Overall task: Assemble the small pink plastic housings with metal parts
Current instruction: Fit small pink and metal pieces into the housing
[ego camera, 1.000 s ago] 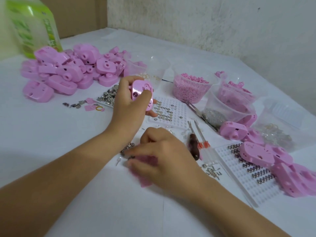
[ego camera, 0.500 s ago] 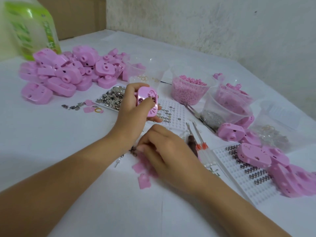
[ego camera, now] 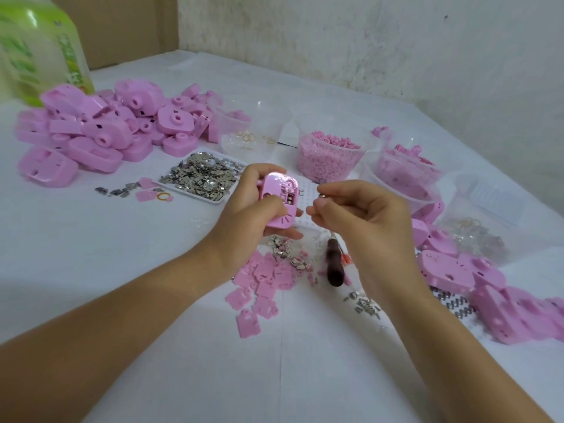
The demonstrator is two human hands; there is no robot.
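My left hand [ego camera: 248,209] grips a small pink housing [ego camera: 279,199], its open side facing me with metal parts set in its upper right corner. My right hand [ego camera: 363,215] is raised just to the right of it, thumb and forefinger pinching a tiny metal part [ego camera: 321,196]. Flat pink cover plates [ego camera: 259,285] lie scattered on the table below my hands, with a small heap of metal clips [ego camera: 287,250] beside them.
A pile of pink housings [ego camera: 100,129] lies far left, more housings [ego camera: 476,279] at the right. A white tray of metal pieces [ego camera: 204,175], clear cups of pink pellets [ego camera: 329,154] and rings [ego camera: 250,132], a dark-handled tool [ego camera: 334,264] and a green bottle [ego camera: 39,47] surround the work spot.
My right hand lifted from the table near the pink plates and rose beside the housing with a small metal part. My left hand lowered and turned the housing toward me.
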